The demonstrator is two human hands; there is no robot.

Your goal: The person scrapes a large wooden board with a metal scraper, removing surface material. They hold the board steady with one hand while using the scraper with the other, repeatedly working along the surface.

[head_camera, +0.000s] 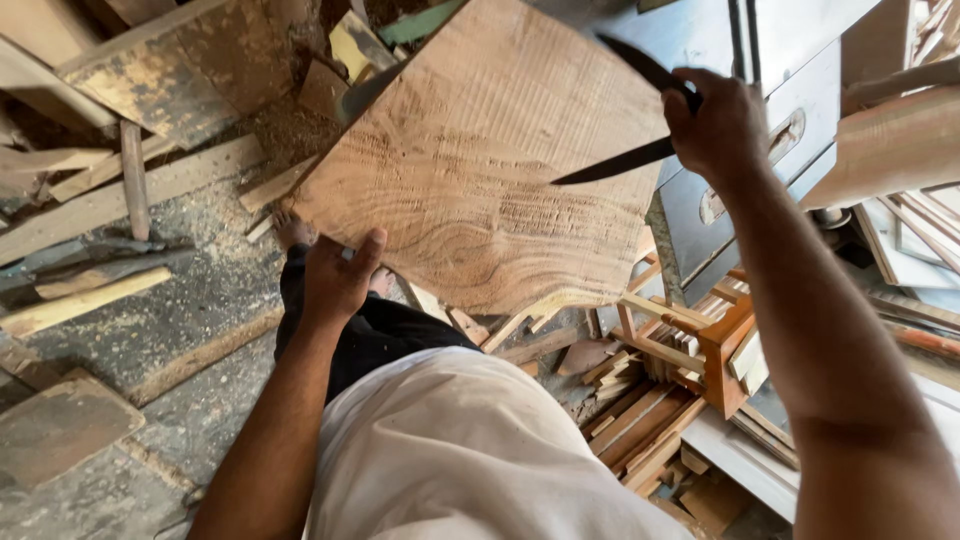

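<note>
Pale sawdust [205,215] coats the grey concrete floor [215,400] down and to the left of the left fingers. Further left, loose grey and yellowish wooden planks [90,290] lie scattered, with a flat brown board [60,425] lower still. Beneath the right fingers stands a grey-blue metal machine cabinet [800,130], and below that an orange-brown small wooden frame [715,345] sits over a heap of short reddish wooden offcuts [640,420]. Pale framed panels [910,240] lean at the far right.
</note>
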